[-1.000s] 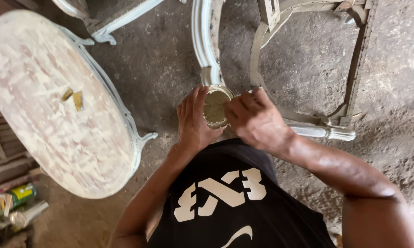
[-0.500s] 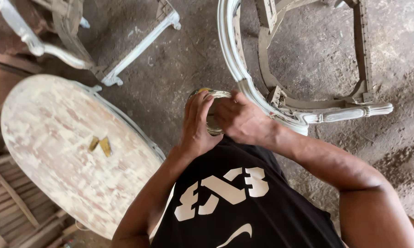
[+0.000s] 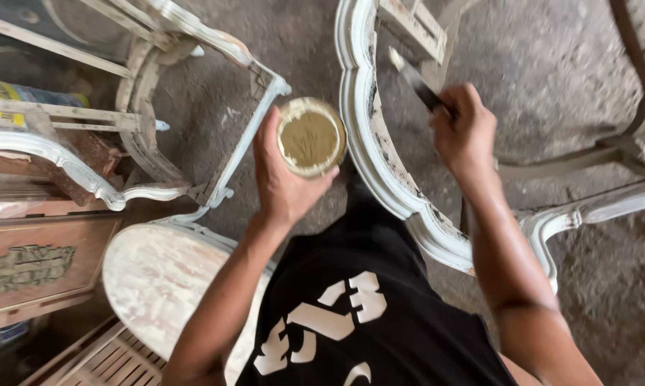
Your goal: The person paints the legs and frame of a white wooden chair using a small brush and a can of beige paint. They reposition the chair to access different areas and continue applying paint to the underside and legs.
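Observation:
My left hand (image 3: 283,179) grips a small round tin (image 3: 311,137) filled with tan putty, held up in front of my chest. My right hand (image 3: 465,132) holds a putty knife (image 3: 417,82) by its dark handle, the blade pointing up and left toward the inner rim of a white-primed carved chair frame (image 3: 379,164). The blade tip hovers just beside that curved rail; I cannot tell if it touches. The two hands are apart, with the chair rail between them.
Another white chair frame (image 3: 194,107) lies at the upper left on the dusty concrete floor (image 3: 551,71). An oval whitewashed panel (image 3: 161,282) sits at the lower left, with a brown wooden board (image 3: 36,268) beside it. My black printed shirt (image 3: 351,314) fills the bottom.
My hands have separated: the right one pulled the knife away from the tin and rose to the right beside the chair rail. The view swung, shifting the oval panel down-left.

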